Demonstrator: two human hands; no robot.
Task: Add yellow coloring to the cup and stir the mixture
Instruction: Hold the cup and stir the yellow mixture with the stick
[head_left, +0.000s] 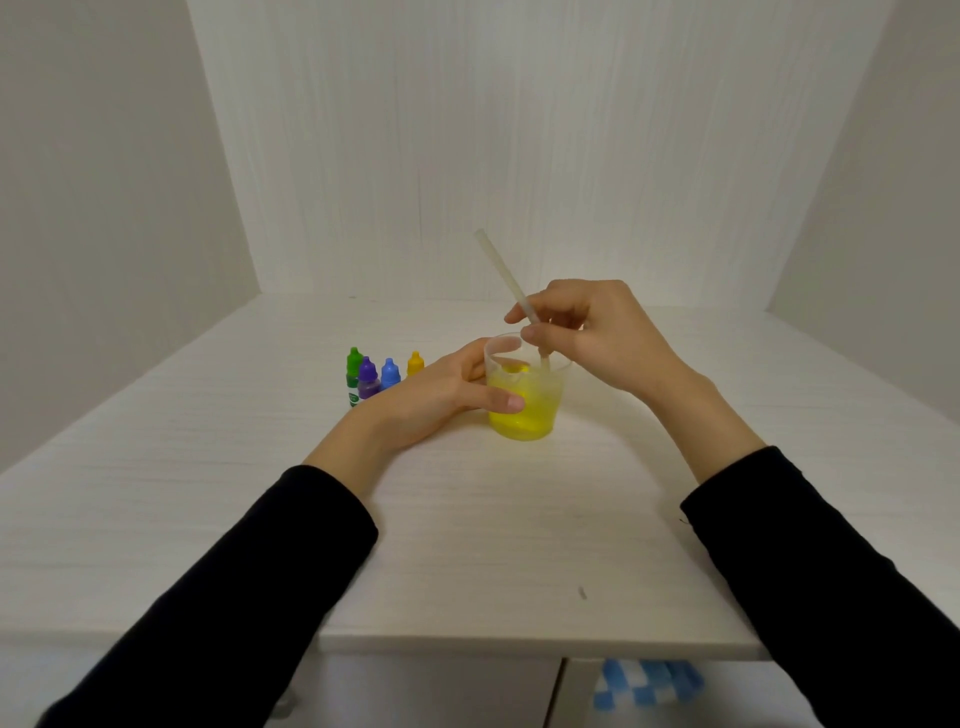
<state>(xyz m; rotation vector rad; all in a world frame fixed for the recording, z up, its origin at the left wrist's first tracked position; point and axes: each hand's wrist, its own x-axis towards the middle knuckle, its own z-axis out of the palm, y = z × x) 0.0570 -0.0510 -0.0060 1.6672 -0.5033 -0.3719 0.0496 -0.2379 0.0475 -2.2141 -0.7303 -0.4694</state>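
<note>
a: item one, cup (524, 395): clear plastic, upright on the table (467, 545), liquid inside already yellow, a darker yellow blob near the surface.

b: holders?

a: left hand (441, 400): thumb and fingers curled round the cup's side from nine o'clock, gripping it. right hand (597, 332): fingertips pinched on the stick (511, 291), whose lower end sits in the liquid and whose top leans toward eleven o'clock.

b: item two?

a: four dropper bottles, at nine o'clock of the cup, just beyond the left hand: green bottle (354, 374), purple bottle (368, 379), blue bottle (390, 373), yellow bottle (415, 362). all capped, all upright.

b: risks, as a judgement?

a: the cup looks light and thin; if the left grip slackens, a hard stir could tip it toward three o'clock. a fast sweep may slop yellow over the rim onto the pale table. a squeeze could buckle the wall. the left wrist sits near the bottles; a backward shift might topple them.
</note>
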